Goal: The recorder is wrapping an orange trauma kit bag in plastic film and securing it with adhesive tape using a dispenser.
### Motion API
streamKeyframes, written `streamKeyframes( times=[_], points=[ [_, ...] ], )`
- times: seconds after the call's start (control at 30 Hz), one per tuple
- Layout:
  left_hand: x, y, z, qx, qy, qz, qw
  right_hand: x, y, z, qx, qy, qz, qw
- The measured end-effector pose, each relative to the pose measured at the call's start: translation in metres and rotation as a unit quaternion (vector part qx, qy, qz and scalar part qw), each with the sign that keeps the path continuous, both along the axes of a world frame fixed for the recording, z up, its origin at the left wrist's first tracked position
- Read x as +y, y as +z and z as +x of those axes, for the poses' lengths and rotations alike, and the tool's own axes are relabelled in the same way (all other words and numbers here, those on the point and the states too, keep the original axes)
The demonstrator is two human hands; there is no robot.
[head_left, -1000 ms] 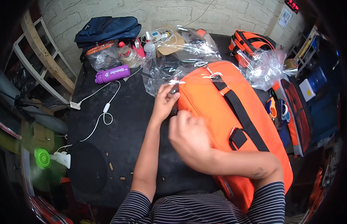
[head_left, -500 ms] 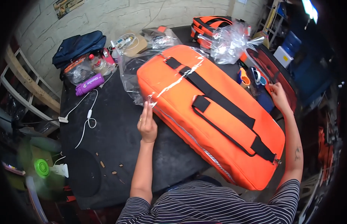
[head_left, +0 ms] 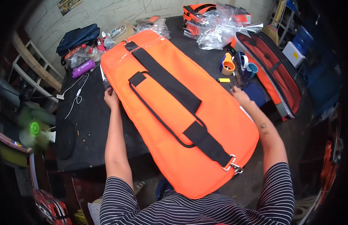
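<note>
Near the orange bag [head_left: 175, 112], a purple bottle [head_left: 83, 69] bears lettering [head_left: 85, 68].

A head-worn fisheye looks down from close above the near side. It faces the flat black table [head_left: 95, 116].

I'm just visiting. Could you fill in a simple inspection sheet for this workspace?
Surface: dark table, small brown scraps at its left.
Job's things: large orange bag with black strap, its near end past the table edge.
Clutter: purple bottle, crumpled clear plastic, orange cup.
Hands: left hand at the bag's left edge; right hand near its right edge; grips unclear.
Cables: loose white cable, left.
Surroundings: pale brick wall behind; green fan at left.
</note>
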State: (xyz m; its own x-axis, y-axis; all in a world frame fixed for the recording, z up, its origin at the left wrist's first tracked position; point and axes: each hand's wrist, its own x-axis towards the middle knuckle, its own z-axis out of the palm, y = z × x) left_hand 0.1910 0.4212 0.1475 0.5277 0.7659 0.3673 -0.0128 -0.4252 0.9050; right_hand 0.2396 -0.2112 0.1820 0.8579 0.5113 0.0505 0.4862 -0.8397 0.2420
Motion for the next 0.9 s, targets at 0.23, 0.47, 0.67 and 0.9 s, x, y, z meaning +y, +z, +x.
streamKeyframes(
  times=[0.23, 0.47, 0.67, 0.9],
  points=[
    [-0.018, -0.003, -0.022, 0.123, -0.001, -0.031, 0.992, 0.050, -0.004, 0.027, 0.265, -0.334, -0.126, 0.896],
    [-0.039, 0.018, 0.004, 0.121, -0.059, -0.055, 0.989, 0.133, 0.110, 0.118, 0.017, 0.001, 0.126, 0.992],
    [-0.007, -0.008, 0.007, 0.011, -0.051, -0.091, 0.995, 0.222, 0.111, 0.189, 0.014, -0.037, 0.326, 0.944],
    [-0.025, -0.008, 0.015, -0.036, -0.125, -0.126, 0.983, 0.258, 0.070, 0.242, 0.107, 0.091, 0.512, 0.847]
  ],
)
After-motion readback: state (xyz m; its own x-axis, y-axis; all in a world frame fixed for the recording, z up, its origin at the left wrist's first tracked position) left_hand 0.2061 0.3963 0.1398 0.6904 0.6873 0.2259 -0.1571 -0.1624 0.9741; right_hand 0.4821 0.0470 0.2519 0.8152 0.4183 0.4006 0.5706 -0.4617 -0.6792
